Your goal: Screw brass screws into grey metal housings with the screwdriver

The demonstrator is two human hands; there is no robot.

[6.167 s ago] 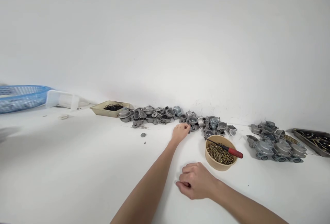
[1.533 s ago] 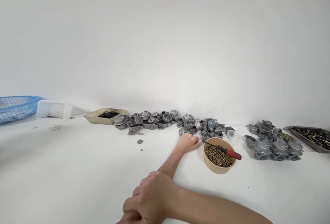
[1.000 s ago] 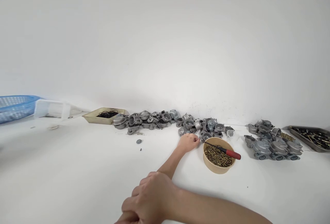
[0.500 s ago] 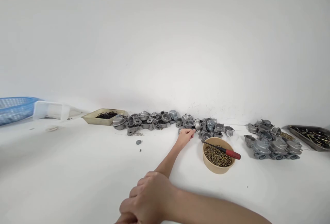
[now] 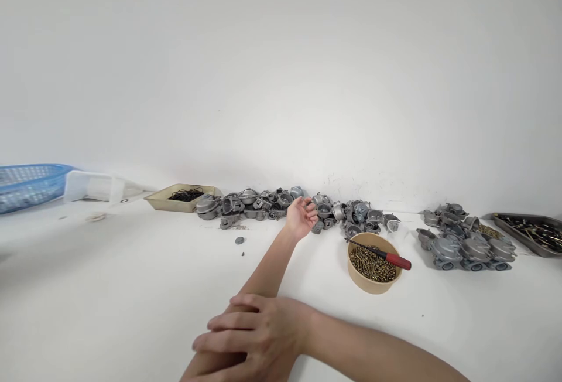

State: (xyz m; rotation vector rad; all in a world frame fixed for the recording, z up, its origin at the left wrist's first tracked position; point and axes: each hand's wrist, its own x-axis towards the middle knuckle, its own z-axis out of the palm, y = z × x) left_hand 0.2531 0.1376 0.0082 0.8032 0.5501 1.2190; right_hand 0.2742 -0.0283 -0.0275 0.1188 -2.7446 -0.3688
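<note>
My left hand (image 5: 302,218) is stretched forward with the palm turned up. Its fingers are loosely curled and apart, and nothing shows in them. Just behind it lie grey metal castings (image 5: 324,211), which look like carburetor bodies. Across my left forearm (image 5: 263,273) rests my right hand (image 5: 259,335), its fingers spread over the skin and holding no object. To the right stands a tan bowl (image 5: 371,286) of brass-coloured screws (image 5: 373,266). A screwdriver with a red and black handle (image 5: 397,261) lies across its rim.
More castings (image 5: 250,203) are heaped along the wall, and assembled ones (image 5: 474,251) stand at the right beside a dark tray (image 5: 533,241). At left are a yellowish tray (image 5: 160,203) of black rings, a white container (image 5: 88,187) and a blue basket (image 5: 35,191). A small grey cap (image 5: 239,241) lies mid-table.
My left hand has moved slightly left, turned palm up and loosened its closed fingers. My right hand's fingers have spread on the forearm, where they were wrapped tighter before.
</note>
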